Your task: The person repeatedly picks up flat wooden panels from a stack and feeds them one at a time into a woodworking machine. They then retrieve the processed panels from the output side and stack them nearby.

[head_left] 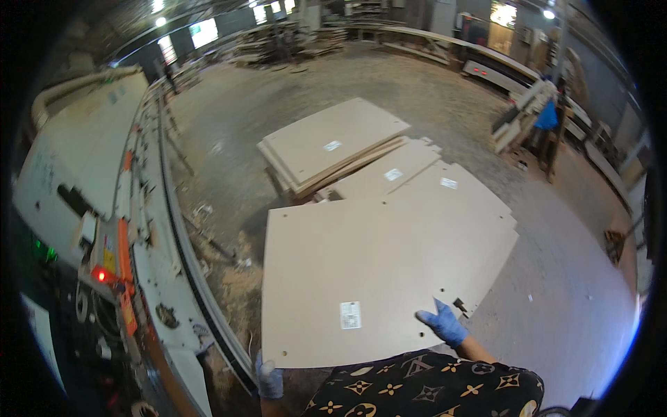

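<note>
A dark patterned shirt (pixel 424 386) fills the lower edge, nearest the camera; above it the person holds a large pale board (pixel 368 278) flat, by its near edge. The left hand (pixel 269 379), in a blue glove, is closed on the board's near left corner; the right hand (pixel 445 324), also gloved in blue, grips the near right edge, fingers curled over it. The board bears a small white label (pixel 350 315) and a few drilled holes; it hangs over a low stack of similar boards (pixel 445 191) on the concrete floor (pixel 570 292). A second stack (pixel 330 142) lies just beyond; a long pale machine (pixel 139 229) with a red lamp (pixel 101 275) runs along the left, sawdust beside it.
</note>
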Motion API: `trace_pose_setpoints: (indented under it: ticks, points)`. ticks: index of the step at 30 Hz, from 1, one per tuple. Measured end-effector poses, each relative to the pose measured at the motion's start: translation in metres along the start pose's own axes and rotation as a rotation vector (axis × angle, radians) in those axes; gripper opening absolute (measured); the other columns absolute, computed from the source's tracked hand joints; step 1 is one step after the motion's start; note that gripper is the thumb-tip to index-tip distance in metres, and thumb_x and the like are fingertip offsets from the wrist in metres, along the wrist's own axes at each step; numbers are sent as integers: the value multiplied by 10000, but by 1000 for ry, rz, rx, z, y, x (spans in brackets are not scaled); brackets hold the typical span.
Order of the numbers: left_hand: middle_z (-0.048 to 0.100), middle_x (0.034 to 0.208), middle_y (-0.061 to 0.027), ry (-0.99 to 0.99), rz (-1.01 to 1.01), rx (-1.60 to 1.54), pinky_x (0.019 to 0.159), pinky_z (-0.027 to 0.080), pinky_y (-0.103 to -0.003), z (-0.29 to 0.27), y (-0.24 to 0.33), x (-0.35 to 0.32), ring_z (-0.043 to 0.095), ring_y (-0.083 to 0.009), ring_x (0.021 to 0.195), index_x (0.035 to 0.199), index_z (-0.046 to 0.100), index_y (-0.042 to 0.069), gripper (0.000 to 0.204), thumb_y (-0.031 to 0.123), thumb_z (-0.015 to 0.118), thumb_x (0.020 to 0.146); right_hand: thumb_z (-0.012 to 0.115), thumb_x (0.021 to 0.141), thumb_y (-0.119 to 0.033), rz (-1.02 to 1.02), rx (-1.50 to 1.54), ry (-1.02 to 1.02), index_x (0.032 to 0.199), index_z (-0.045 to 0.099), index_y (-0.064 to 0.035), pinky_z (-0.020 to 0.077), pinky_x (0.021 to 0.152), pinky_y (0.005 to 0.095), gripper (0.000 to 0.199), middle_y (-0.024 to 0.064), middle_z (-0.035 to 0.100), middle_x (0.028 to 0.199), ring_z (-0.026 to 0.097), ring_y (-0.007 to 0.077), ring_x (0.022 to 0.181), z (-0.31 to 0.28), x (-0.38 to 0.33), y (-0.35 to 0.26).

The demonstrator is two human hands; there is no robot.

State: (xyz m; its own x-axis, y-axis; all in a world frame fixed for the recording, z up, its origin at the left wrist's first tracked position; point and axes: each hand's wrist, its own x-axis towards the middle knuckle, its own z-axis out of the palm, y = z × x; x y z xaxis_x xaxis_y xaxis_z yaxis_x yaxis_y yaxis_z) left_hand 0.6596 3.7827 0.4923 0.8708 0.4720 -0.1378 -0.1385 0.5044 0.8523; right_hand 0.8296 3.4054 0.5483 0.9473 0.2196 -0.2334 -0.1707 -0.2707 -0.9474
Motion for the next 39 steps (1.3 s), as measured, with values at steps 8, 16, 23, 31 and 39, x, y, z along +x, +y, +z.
trace_pose_setpoints:
  ticks: [8,16,23,31,39]
  points:
    - [546,1225,-82,518,212,-114,867,455,-348,-135,16,-86,541,-204,1062,1310,463,20,493,277,511,891,707,826,-306,-178,-34,-588,1213,529,42,458,903,329,549,141,625,1122,569,184,1023,197,88,-6]
    - [577,1101,-42,990,461,-223,756,459,-377,-231,-7,-121,543,-189,912,1228,531,102,397,302,583,889,722,827,-201,16,252,-826,1082,578,51,492,790,294,387,102,656,1007,592,146,893,357,102,32]
    - [640,962,-38,906,503,-552,796,518,-374,-222,-62,-57,610,-188,823,1037,613,101,258,302,610,876,718,820,-143,-120,66,-874,1249,430,42,482,820,327,549,114,652,1008,595,183,905,396,105,55]
    - [532,1299,-90,888,263,-762,985,432,-444,-181,-50,23,519,-273,1176,1324,462,118,557,502,422,923,610,780,-591,-421,-777,-1106,1418,245,18,498,809,386,955,230,647,1029,640,350,951,470,97,-5]
    - [367,1447,-110,757,325,-796,1070,318,-488,-209,-26,58,376,-321,1301,1427,322,116,711,613,214,930,701,808,-398,-310,-554,-1094,1349,399,39,493,730,289,758,125,643,962,592,163,813,510,114,-2]
